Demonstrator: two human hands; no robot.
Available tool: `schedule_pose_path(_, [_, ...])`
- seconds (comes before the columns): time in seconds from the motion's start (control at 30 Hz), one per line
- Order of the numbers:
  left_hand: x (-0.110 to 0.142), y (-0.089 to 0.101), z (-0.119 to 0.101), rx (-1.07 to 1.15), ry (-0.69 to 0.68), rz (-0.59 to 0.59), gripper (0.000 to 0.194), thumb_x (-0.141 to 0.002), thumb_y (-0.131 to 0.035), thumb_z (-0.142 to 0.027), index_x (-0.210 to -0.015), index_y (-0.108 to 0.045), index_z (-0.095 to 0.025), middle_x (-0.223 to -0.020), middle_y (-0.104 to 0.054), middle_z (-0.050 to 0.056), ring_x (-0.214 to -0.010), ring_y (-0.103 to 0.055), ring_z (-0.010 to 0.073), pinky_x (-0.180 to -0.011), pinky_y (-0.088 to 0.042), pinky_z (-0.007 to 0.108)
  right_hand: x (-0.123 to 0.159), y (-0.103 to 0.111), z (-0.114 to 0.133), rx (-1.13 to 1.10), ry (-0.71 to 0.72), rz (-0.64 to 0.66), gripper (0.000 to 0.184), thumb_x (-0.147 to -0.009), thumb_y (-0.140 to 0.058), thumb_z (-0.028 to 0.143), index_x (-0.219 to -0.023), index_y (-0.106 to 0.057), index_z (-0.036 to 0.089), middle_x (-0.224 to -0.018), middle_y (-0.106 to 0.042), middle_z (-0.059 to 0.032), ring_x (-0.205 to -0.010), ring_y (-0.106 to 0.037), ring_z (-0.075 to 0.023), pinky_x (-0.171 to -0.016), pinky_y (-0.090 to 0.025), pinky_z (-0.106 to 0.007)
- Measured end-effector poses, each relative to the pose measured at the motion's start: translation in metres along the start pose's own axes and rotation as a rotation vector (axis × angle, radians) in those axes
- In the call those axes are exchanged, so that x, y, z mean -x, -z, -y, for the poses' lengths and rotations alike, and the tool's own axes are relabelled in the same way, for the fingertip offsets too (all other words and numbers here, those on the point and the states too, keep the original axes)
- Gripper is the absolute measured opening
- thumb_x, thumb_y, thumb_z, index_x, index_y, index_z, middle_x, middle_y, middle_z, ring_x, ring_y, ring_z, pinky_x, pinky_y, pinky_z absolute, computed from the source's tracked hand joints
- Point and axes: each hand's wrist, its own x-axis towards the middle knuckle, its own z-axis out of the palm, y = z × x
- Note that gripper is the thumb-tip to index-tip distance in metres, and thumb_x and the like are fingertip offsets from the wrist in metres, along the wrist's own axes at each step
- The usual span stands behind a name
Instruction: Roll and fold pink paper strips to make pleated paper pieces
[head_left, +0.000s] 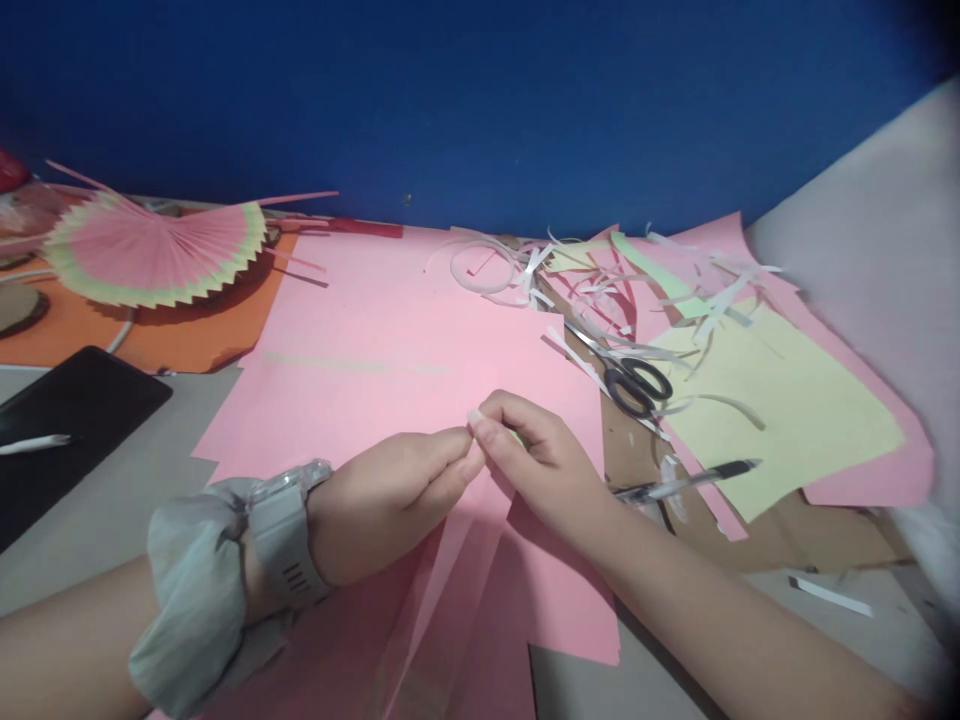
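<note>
My left hand (401, 480), with a watch (285, 545) and a grey-green scrunchie (199, 590) at the wrist, meets my right hand (544, 460) over the pink paper sheets (375, 300). Both hands are closed, fingertips pinched together on the top end of a folded pink paper (457, 600). Its long creased panels run down toward me from beneath the fingers. Inside the curl of my right hand a bit of green shows. The pinched end itself is mostly hidden by the fingers.
A pleated pink-and-green paper fan (161, 255) lies at left on orange paper (247, 340), near a black tablet (82, 430). On the right are scissors (634, 385), a pen (690, 482), yellow-green paper (802, 410) and white paper strips (724, 305). A blue wall (480, 110) stands behind.
</note>
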Motion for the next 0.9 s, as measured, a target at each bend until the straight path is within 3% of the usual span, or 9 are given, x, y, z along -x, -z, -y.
schedule_pose_path(0.4, [0.0007, -0.001, 0.0029, 0.053, 0.037, -0.014, 0.033, -0.093, -0.027, -0.036, -0.065, -0.03, -0.02, -0.062, -0.035, -0.006, -0.059, -0.033, 0.0097, -0.055, -0.029, 0.024, 0.0008, -0.0008, -0.0026, 0.048, 0.037, -0.029, 0.023, -0.091, -0.045, 0.027, -0.07, -0.047, 0.019, -0.066, -0.043, 0.0035, -0.063, -0.042, -0.0099, -0.06, -0.034, -0.022])
schedule_pose_path(0.73, [0.0007, 0.0018, 0.0051, 0.127, -0.036, 0.023, 0.03, -0.094, -0.026, -0.035, -0.073, -0.041, -0.019, -0.073, -0.047, -0.004, -0.07, -0.043, 0.0109, -0.068, -0.035, 0.024, -0.0003, -0.0003, -0.0054, -0.014, 0.077, -0.004, 0.024, -0.091, -0.043, 0.03, -0.07, -0.044, 0.019, -0.066, -0.042, 0.0031, -0.061, -0.04, -0.0099, -0.058, -0.034, -0.023])
schedule_pose_path(0.9, [0.0003, 0.0025, 0.0047, 0.106, 0.026, 0.016, 0.031, -0.094, -0.026, -0.036, -0.074, -0.042, -0.019, -0.073, -0.046, -0.004, -0.071, -0.043, 0.0117, -0.069, -0.035, 0.025, -0.002, -0.0001, -0.0041, -0.012, 0.076, -0.018, 0.023, -0.09, -0.045, 0.029, -0.069, -0.044, 0.019, -0.066, -0.041, 0.0039, -0.062, -0.04, -0.0092, -0.058, -0.034, -0.021])
